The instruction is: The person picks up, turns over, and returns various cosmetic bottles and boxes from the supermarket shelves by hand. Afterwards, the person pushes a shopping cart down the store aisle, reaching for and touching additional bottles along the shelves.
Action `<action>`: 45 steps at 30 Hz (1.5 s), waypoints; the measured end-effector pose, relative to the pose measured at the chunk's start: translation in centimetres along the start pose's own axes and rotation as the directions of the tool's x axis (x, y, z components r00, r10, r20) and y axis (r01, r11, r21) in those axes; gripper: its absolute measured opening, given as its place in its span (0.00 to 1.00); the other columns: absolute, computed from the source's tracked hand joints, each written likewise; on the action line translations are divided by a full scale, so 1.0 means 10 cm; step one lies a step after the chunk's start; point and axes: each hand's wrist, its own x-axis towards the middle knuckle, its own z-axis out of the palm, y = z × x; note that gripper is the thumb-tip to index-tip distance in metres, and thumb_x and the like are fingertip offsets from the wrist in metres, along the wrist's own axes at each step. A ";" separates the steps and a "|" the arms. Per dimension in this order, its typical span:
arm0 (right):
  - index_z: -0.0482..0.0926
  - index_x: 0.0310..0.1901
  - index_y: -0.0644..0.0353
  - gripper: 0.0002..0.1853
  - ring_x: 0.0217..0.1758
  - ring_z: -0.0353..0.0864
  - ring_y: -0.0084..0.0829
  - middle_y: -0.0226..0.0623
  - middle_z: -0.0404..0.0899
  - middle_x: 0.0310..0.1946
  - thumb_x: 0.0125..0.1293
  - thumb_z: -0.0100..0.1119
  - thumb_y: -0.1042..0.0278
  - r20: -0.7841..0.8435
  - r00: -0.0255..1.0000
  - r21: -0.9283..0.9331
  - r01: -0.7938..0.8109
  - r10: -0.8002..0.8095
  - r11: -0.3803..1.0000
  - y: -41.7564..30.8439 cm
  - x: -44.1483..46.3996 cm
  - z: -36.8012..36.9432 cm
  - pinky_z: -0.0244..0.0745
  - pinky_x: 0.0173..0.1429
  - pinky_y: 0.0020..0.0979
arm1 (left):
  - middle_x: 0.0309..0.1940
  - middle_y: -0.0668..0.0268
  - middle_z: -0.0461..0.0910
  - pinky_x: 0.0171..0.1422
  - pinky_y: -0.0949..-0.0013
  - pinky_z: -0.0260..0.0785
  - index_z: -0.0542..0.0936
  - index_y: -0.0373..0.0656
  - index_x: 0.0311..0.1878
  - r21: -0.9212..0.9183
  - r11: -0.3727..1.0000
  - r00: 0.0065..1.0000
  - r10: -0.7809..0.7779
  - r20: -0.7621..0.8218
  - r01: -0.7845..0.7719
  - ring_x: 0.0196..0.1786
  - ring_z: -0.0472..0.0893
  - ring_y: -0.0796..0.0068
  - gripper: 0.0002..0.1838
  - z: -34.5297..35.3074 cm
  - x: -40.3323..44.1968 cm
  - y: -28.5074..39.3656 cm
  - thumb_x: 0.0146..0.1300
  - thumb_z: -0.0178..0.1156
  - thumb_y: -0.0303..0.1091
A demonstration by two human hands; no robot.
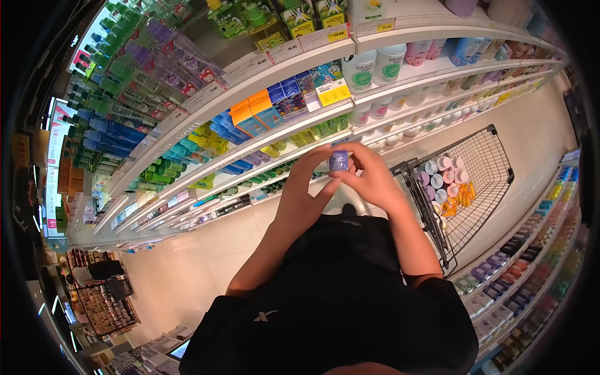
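In front of my chest I hold a small purple printed package (339,160) up between both hands. My left hand (305,190) touches it on its left side, with the index finger at its top edge and the thumb curved below. On the other side, my right hand (375,178) grips it between thumb and bent fingers. The lettering on the package is too small to read. Beyond my hands, the nearest shelf rows carry yellow-green packs (281,149) and white tubs.
A black wire shopping cart (484,209) stands to my right, with several lidded containers (442,175) and orange-yellow packs (461,199) inside. Long curved shelves of bottles and boxes (256,112) run ahead. Another stocked shelf (512,262) is at the lower right.
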 end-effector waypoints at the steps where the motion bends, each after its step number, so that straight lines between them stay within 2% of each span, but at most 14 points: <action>1: 0.83 0.70 0.60 0.29 0.45 0.84 0.22 0.32 0.86 0.49 0.69 0.81 0.74 0.018 1.000 -0.005 0.000 0.001 1.000 0.01 0.12 0.00 0.81 0.50 0.28 | 0.74 0.55 0.82 0.82 0.55 0.75 0.78 0.41 0.79 0.052 0.999 0.999 0.008 -0.050 -0.006 0.76 0.83 0.54 0.33 -0.05 -0.02 0.03 0.73 0.77 0.27; 3: 0.83 0.69 0.61 0.27 0.46 0.86 0.23 0.34 0.87 0.53 0.70 0.81 0.76 -0.085 0.996 -0.006 0.034 -0.035 0.999 0.06 0.40 -0.02 0.82 0.52 0.29 | 0.77 0.56 0.81 0.85 0.54 0.72 0.76 0.41 0.81 0.103 0.995 0.994 0.014 -0.108 -0.003 0.80 0.80 0.56 0.33 -0.17 -0.11 -0.01 0.75 0.75 0.27; 5: 0.83 0.69 0.61 0.27 0.49 0.88 0.25 0.35 0.85 0.58 0.70 0.80 0.79 -0.094 0.990 -0.023 0.103 -0.105 0.994 0.06 0.68 -0.08 0.84 0.54 0.30 | 0.79 0.56 0.79 0.84 0.54 0.74 0.74 0.41 0.83 0.008 0.994 0.994 -0.108 -0.031 0.108 0.81 0.79 0.57 0.35 -0.34 -0.21 -0.12 0.77 0.74 0.29; 8: 0.82 0.68 0.60 0.26 0.52 0.88 0.32 0.39 0.81 0.65 0.71 0.79 0.76 -0.116 0.983 -0.110 0.132 -0.144 0.985 -0.04 1.04 -0.17 0.86 0.56 0.34 | 0.76 0.54 0.82 0.80 0.55 0.77 0.74 0.41 0.82 -0.099 0.989 0.993 -0.110 -0.038 0.106 0.74 0.85 0.60 0.32 -0.52 -0.33 -0.28 0.79 0.71 0.27; 10: 0.83 0.67 0.60 0.26 0.51 0.86 0.30 0.36 0.81 0.64 0.70 0.80 0.77 -0.094 0.982 -0.150 0.151 -0.166 0.977 0.01 1.21 -0.16 0.85 0.56 0.32 | 0.74 0.53 0.83 0.78 0.55 0.78 0.74 0.40 0.82 -0.112 0.991 0.995 -0.079 -0.057 0.072 0.71 0.86 0.61 0.31 -0.63 -0.40 -0.43 0.79 0.71 0.26; 13: 0.83 0.67 0.59 0.26 0.50 0.84 0.26 0.33 0.82 0.62 0.69 0.80 0.78 -0.032 0.982 -0.222 0.173 -0.185 0.960 0.12 1.42 -0.15 0.84 0.55 0.30 | 0.69 0.52 0.87 0.74 0.58 0.79 0.74 0.38 0.83 -0.158 0.967 0.979 -0.204 0.002 0.202 0.68 0.89 0.59 0.30 -0.82 -0.42 -0.53 0.81 0.68 0.30; 16: 0.83 0.69 0.59 0.26 0.52 0.87 0.30 0.36 0.84 0.61 0.72 0.79 0.76 0.031 0.994 -0.233 0.106 -0.102 0.967 0.18 1.58 -0.12 0.84 0.58 0.33 | 0.61 0.53 0.91 0.73 0.59 0.79 0.78 0.35 0.77 -0.192 0.949 0.968 -0.240 0.075 0.250 0.65 0.90 0.61 0.24 -1.00 -0.36 -0.50 0.82 0.64 0.26; 23: 0.81 0.73 0.63 0.29 0.50 0.89 0.31 0.41 0.91 0.51 0.74 0.81 0.69 -0.040 0.992 -0.240 -0.124 0.118 0.963 0.47 1.81 -0.05 0.85 0.56 0.35 | 0.61 0.56 0.91 0.70 0.60 0.80 0.78 0.37 0.77 -0.173 0.959 0.970 -0.201 0.138 0.223 0.66 0.90 0.61 0.23 -1.23 -0.31 -0.73 0.83 0.64 0.26; 27: 0.80 0.72 0.66 0.30 0.50 0.89 0.31 0.44 0.89 0.56 0.73 0.81 0.69 -0.111 0.985 -0.213 -0.155 0.134 0.965 0.55 1.80 0.09 0.86 0.55 0.35 | 0.62 0.57 0.91 0.70 0.60 0.80 0.79 0.41 0.77 -0.174 0.946 0.953 -0.243 0.183 0.274 0.66 0.90 0.64 0.23 -1.28 -0.26 -0.82 0.84 0.65 0.28; 29: 0.78 0.73 0.64 0.28 0.47 0.89 0.27 0.43 0.85 0.61 0.76 0.79 0.71 -0.184 0.976 -0.268 0.061 -0.114 0.962 0.53 1.78 0.19 0.86 0.52 0.31 | 0.62 0.57 0.91 0.70 0.60 0.80 0.79 0.41 0.77 -0.153 0.943 0.943 -0.264 0.202 0.297 0.66 0.90 0.64 0.23 -1.30 -0.26 -0.82 0.84 0.65 0.28; 33: 0.80 0.72 0.61 0.27 0.52 0.89 0.37 0.47 0.79 0.65 0.74 0.78 0.72 -0.255 0.939 -0.408 0.110 -0.229 0.906 0.33 1.65 0.41 0.85 0.55 0.35 | 0.61 0.58 0.91 0.71 0.61 0.79 0.79 0.41 0.77 -0.176 0.946 0.947 -0.230 0.226 0.272 0.67 0.89 0.65 0.22 -1.21 -0.26 -0.87 0.85 0.64 0.28; 36: 0.85 0.70 0.57 0.29 0.56 0.82 0.49 0.46 0.78 0.63 0.67 0.79 0.70 -0.065 0.846 -0.815 0.261 -0.529 0.518 0.09 1.63 0.59 0.82 0.64 0.47 | 0.61 0.58 0.91 0.72 0.61 0.79 0.79 0.38 0.77 -0.186 0.947 0.949 -0.217 0.229 0.261 0.66 0.89 0.65 0.21 -1.10 -0.21 -0.78 0.85 0.63 0.27; 40: 0.85 0.72 0.50 0.31 0.60 0.82 0.52 0.45 0.79 0.68 0.67 0.78 0.71 -0.084 0.860 -0.810 0.236 -0.504 0.537 0.26 1.62 0.72 0.81 0.66 0.50 | 0.60 0.56 0.91 0.71 0.60 0.80 0.80 0.36 0.76 -0.166 0.964 0.960 -0.170 0.223 0.209 0.63 0.90 0.63 0.21 -0.89 -0.26 -0.60 0.84 0.64 0.27; 45: 0.83 0.71 0.52 0.28 0.63 0.85 0.53 0.42 0.80 0.72 0.69 0.77 0.72 -0.069 0.807 -0.779 0.323 -0.586 0.537 0.44 1.51 0.59 0.83 0.66 0.49 | 0.61 0.55 0.91 0.72 0.60 0.80 0.80 0.36 0.77 -0.186 0.950 0.955 -0.212 0.207 0.251 0.64 0.90 0.62 0.23 -0.58 -0.40 -0.59 0.83 0.64 0.27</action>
